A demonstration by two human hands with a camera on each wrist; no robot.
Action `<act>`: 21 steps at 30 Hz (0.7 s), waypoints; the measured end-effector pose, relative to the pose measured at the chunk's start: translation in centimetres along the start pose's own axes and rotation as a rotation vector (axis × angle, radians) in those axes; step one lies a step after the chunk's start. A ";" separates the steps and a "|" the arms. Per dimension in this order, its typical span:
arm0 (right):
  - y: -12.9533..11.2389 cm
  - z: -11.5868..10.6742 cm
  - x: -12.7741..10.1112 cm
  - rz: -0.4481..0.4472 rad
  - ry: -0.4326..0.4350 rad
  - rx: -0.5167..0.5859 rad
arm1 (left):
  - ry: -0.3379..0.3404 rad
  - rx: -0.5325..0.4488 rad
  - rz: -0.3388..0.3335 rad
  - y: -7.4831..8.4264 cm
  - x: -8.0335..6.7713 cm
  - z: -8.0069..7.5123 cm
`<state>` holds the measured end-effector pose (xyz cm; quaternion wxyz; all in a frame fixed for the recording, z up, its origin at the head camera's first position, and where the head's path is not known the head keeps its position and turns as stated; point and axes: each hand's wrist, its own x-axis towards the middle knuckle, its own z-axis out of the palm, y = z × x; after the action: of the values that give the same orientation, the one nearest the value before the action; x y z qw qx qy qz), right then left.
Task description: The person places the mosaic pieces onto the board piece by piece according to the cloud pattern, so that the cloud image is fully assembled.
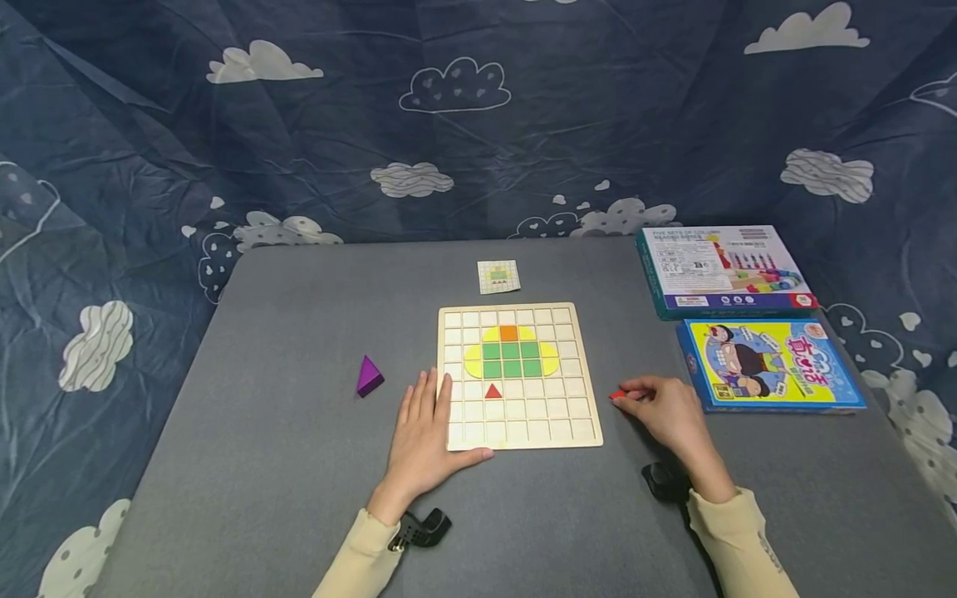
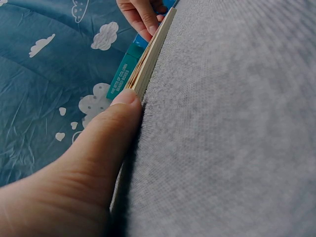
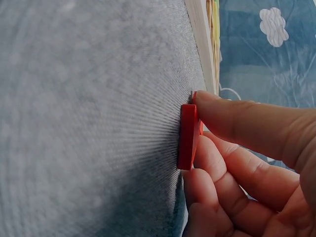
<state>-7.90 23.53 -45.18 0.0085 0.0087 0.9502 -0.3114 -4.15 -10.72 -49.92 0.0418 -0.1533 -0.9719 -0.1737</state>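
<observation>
A wooden grid board (image 1: 553,409) lies flat on the table, bearing green squares (image 1: 512,360), yellow curved pieces (image 1: 549,359), an orange square (image 1: 508,333) and one red triangle (image 1: 493,391). My left hand (image 1: 424,436) rests at the board's lower left corner, fingers straight along the left side. Its thumb (image 2: 111,131) touches the front edge, as the left wrist view shows. To the right of the board, my right hand (image 1: 665,411) pinches a second red triangle piece (image 3: 186,137) between thumb and fingertips, close over the cloth.
A small pattern card (image 1: 498,276) lies behind the board. Left of it sits a purple block (image 1: 370,377). Two boxes stand at the right, a green and white one (image 1: 725,270) behind a blue and yellow one (image 1: 773,365). A dark cloud-patterned cloth (image 1: 449,133) hangs behind the table.
</observation>
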 end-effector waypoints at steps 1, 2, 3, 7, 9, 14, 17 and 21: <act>0.0 0.0 0.0 0.001 0.002 0.002 | 0.001 -0.001 -0.001 0.0 0.0 0.0; 0.1 0.0 0.0 0.001 0.007 0.001 | 0.005 -0.002 0.000 0.0 0.0 0.0; 0.1 -0.1 0.0 0.004 0.013 -0.005 | 0.008 -0.003 0.000 0.0 0.0 0.0; 0.2 -0.2 0.0 0.019 0.021 -0.025 | 0.025 -0.009 0.010 0.0 -0.1 0.0; 0.2 -0.3 0.0 0.021 0.018 -0.029 | 0.025 -0.010 0.009 0.0 -0.1 0.0; 0.3 -0.3 0.0 0.016 0.000 -0.022 | 0.004 -0.008 -0.004 0.0 0.0 -0.1; 0.2 -0.2 0.1 0.015 -0.009 -0.015 | -0.001 -0.007 -0.005 0.0 0.0 -0.1; 0.2 -0.1 0.1 -0.001 -0.008 -0.005 | 0.006 -0.010 0.000 0.0 0.0 0.0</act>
<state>-7.97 23.77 -45.22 0.0122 0.0070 0.9510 -0.3089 -4.12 -10.71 -49.90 0.0441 -0.1531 -0.9709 -0.1790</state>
